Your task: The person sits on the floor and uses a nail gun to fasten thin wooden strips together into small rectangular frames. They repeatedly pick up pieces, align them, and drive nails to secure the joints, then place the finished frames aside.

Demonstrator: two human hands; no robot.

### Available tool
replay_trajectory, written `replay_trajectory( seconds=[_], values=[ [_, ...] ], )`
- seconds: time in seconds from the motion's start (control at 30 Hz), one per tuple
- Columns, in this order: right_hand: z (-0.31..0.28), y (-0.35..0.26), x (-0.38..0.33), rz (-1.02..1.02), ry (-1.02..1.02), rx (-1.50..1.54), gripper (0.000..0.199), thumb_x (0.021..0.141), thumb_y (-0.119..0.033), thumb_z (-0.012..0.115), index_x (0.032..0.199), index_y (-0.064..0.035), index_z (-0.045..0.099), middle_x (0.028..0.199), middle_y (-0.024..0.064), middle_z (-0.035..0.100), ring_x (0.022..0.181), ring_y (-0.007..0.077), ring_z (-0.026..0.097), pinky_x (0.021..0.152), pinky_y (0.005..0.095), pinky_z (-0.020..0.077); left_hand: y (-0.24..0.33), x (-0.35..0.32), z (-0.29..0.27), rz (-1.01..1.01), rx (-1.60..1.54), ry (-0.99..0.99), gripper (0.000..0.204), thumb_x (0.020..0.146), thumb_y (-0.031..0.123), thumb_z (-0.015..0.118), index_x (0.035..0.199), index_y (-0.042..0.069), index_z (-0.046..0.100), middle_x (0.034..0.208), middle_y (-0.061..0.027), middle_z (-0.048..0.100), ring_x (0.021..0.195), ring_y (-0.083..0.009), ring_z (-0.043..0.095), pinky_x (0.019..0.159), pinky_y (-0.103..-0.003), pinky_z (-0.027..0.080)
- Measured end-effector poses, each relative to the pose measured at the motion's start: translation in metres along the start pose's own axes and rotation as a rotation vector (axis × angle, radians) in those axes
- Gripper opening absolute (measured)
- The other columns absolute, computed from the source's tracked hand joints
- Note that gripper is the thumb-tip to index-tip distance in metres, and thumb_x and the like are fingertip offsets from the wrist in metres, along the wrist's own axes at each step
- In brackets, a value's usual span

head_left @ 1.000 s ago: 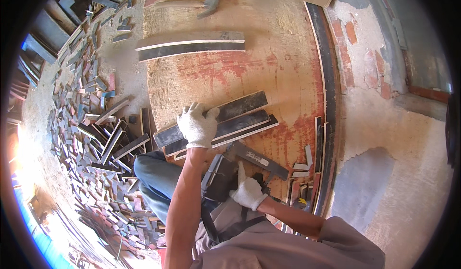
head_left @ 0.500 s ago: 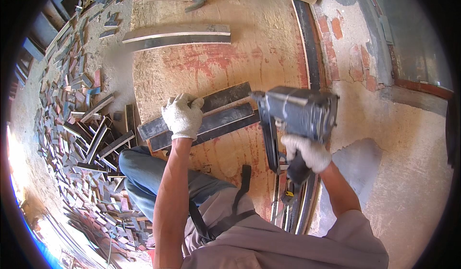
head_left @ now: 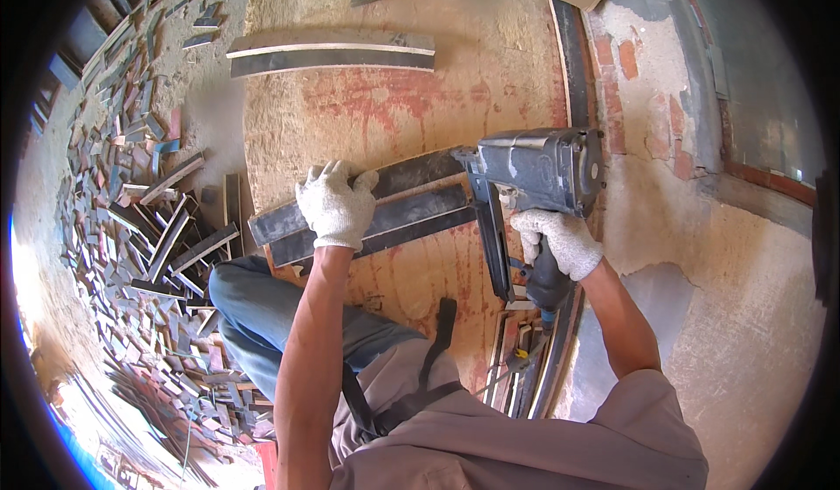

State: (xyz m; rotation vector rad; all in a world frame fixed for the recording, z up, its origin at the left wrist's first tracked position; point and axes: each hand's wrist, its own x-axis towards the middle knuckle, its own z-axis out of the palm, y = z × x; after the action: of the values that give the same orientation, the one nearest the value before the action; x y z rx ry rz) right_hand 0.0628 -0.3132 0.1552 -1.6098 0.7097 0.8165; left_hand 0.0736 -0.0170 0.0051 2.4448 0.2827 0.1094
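My left hand (head_left: 335, 205), in a white work glove, presses flat on two dark wooden planks (head_left: 411, 210) lying side by side on the chipboard subfloor (head_left: 394, 114). My right hand (head_left: 560, 241), also gloved, grips the handle of a grey nail gun (head_left: 534, 175). The gun's nose rests at the right end of the upper plank, about a hand's length right of my left hand. My bent knee in blue trousers (head_left: 254, 306) sits just below the planks.
Another pair of planks (head_left: 332, 52) lies farther up the subfloor. A heap of short dark wood offcuts (head_left: 131, 227) covers the floor to the left. A dark edge strip (head_left: 573, 70) runs along the patched brick-and-plaster wall (head_left: 665, 140) on the right.
My right hand has lifted the nail gun from beside my waist up to the planks' right end. The left hand has stayed pressed on the planks.
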Motion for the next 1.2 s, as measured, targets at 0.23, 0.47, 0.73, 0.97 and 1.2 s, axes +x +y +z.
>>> replay_trajectory(
  seconds=[0.23, 0.47, 0.73, 0.97, 1.2],
  values=[
    [0.012, -0.017, -0.007, -0.064, 0.029, -0.048, 0.01, 0.09, -0.012, 0.069, 0.093, -0.0021, 0.069, 0.06, 0.004, 0.056, 0.045, 0.017, 0.053, 0.046, 0.0322, 0.0456, 0.0, 0.001, 0.0, -0.009, -0.011, -0.002, 0.014, 0.078, 0.029, 0.08, 0.076, 0.017, 0.075, 0.076, -0.0029, 0.071, 0.084, -0.0269, 0.065, 0.084, -0.044, 0.046],
    [0.021, -0.014, -0.001, 0.012, -0.083, -0.103, 0.015, 0.092, -0.015, 0.069, 0.098, -0.0019, 0.069, 0.061, 0.0037, 0.058, 0.046, 0.0154, 0.055, 0.046, 0.0306, 0.0451, 0.005, 0.001, -0.005, -0.077, -0.028, -0.072, 0.011, 0.08, 0.028, 0.078, 0.078, 0.018, 0.076, 0.085, -0.0004, 0.073, 0.093, -0.0262, 0.064, 0.092, -0.045, 0.041],
    [0.042, -0.03, -0.01, -0.02, -0.043, -0.097, 0.018, 0.09, -0.013, 0.069, 0.103, -0.0014, 0.072, 0.059, 0.0044, 0.058, 0.046, 0.0154, 0.054, 0.046, 0.0301, 0.0445, -0.001, -0.001, -0.002, -0.025, 0.011, -0.002, 0.013, 0.08, 0.03, 0.079, 0.077, 0.018, 0.074, 0.078, -0.0012, 0.071, 0.088, -0.0258, 0.064, 0.087, -0.043, 0.043],
    [0.053, -0.015, 0.006, 0.025, -0.19, -0.207, 0.018, 0.094, -0.014, 0.067, 0.108, -0.0026, 0.068, 0.062, 0.0027, 0.059, 0.047, 0.0134, 0.057, 0.048, 0.0289, 0.0467, 0.0, 0.0, -0.001, -0.016, 0.006, -0.036, 0.014, 0.081, 0.031, 0.078, 0.079, 0.018, 0.075, 0.085, -0.0027, 0.073, 0.093, -0.0272, 0.065, 0.09, -0.046, 0.042],
    [0.063, -0.026, 0.002, 0.053, -0.154, -0.11, 0.028, 0.089, -0.01, 0.069, 0.115, -0.0003, 0.07, 0.06, 0.0035, 0.058, 0.044, 0.0161, 0.054, 0.045, 0.0309, 0.0459, -0.016, -0.003, -0.006, 0.01, -0.013, -0.006, 0.02, 0.084, 0.034, 0.078, 0.093, 0.016, 0.076, 0.097, -0.0062, 0.073, 0.102, -0.0298, 0.064, 0.094, -0.045, 0.044]
  ],
)
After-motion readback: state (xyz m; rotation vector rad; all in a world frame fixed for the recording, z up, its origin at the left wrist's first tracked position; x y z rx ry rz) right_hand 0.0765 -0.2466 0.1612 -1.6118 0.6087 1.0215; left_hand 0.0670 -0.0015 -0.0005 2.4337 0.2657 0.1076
